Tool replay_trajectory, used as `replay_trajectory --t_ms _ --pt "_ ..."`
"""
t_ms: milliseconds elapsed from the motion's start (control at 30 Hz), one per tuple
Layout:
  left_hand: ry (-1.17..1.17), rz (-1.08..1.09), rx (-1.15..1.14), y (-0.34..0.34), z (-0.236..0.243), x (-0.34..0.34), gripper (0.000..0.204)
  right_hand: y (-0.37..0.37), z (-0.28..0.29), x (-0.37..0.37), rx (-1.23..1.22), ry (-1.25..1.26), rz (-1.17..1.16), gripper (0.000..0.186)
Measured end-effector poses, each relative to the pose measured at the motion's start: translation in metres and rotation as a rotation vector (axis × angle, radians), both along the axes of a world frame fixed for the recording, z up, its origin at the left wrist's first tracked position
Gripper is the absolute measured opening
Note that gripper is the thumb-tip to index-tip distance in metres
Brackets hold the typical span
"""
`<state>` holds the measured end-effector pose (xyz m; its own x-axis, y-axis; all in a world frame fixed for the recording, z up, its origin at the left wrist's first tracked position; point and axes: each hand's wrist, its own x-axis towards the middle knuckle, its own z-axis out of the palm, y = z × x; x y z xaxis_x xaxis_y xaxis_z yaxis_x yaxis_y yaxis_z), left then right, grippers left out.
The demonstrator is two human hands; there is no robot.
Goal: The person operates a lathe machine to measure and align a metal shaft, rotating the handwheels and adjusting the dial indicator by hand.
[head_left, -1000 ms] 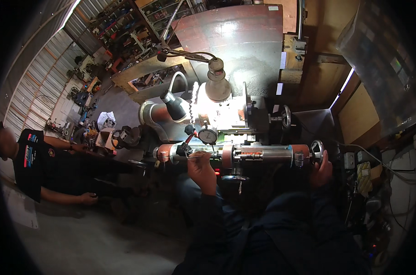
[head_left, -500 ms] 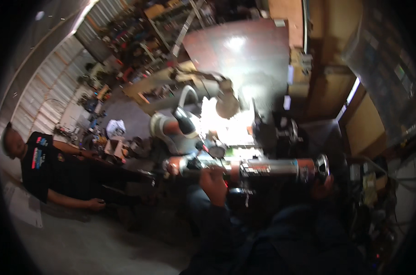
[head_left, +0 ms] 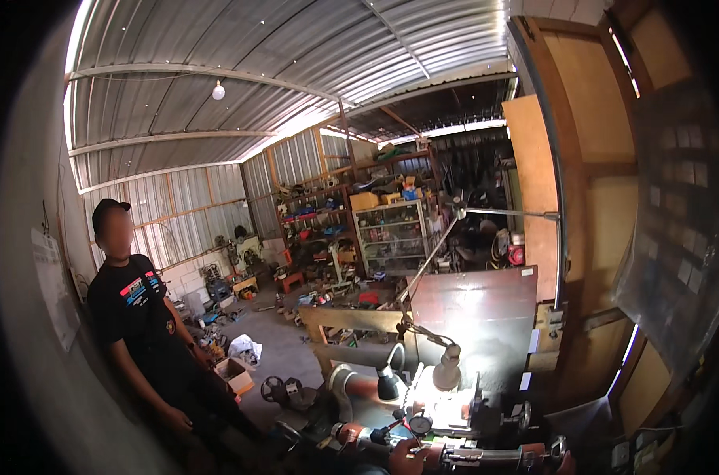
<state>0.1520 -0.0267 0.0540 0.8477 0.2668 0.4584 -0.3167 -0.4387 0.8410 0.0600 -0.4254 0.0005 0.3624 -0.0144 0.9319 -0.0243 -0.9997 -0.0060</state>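
At the bottom edge, my left hand point(head_left: 404, 456) is closed at the horizontal steel cylinder with red-brown ends point(head_left: 486, 457), just under a dial indicator point(head_left: 420, 425) on a black holder; what its fingers hold is too small to make out. My right hand point(head_left: 567, 462), mostly cut off, is beside the small handwheel point(head_left: 558, 448) at the cylinder's right end. Behind them a black gooseneck lamp point(head_left: 388, 386) stands by the brightly lit machine head point(head_left: 447, 370).
A person in a black shirt point(head_left: 142, 332) stands at the left. Beyond are a reddish metal panel point(head_left: 470, 293), cluttered shelves point(head_left: 312, 222), a glass cabinet point(head_left: 387, 237) and parts strewn on the grey floor point(head_left: 288, 348). Wooden panels point(head_left: 593, 103) line the right.
The view has tilted up sharply, so the machine and my hands now sit at the bottom edge, partly cut off, and the roof shows. The other person still stands at the left.
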Motion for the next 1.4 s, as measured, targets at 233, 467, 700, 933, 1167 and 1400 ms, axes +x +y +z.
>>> replay_trajectory --t_ms 233,467,700,933,1167,1400 --pt "-0.152 0.189 0.361 0.004 -0.012 0.009 0.021 0.005 0.068 -0.002 0.18 0.028 0.192 0.041" --pt "-0.192 0.072 0.15 0.002 -0.01 0.003 0.021 -0.012 0.112 0.059 0.676 0.082 0.479 0.045" --pt "-0.311 0.092 0.331 0.004 -0.013 0.005 0.017 -0.008 0.113 0.088 0.581 0.505 0.265 0.043" --pt "-0.245 0.102 0.177 0.002 -0.027 0.025 0.017 -0.003 0.124 0.08 0.734 0.665 0.243 0.045" --pt "-0.213 0.118 0.167 0.005 -0.024 0.018 0.017 0.0 0.133 0.074 0.842 0.7 0.275 0.046" --pt "-0.21 0.112 0.173 0.008 -0.017 0.018 0.017 0.0 0.143 0.071 0.85 0.779 0.3 0.051"
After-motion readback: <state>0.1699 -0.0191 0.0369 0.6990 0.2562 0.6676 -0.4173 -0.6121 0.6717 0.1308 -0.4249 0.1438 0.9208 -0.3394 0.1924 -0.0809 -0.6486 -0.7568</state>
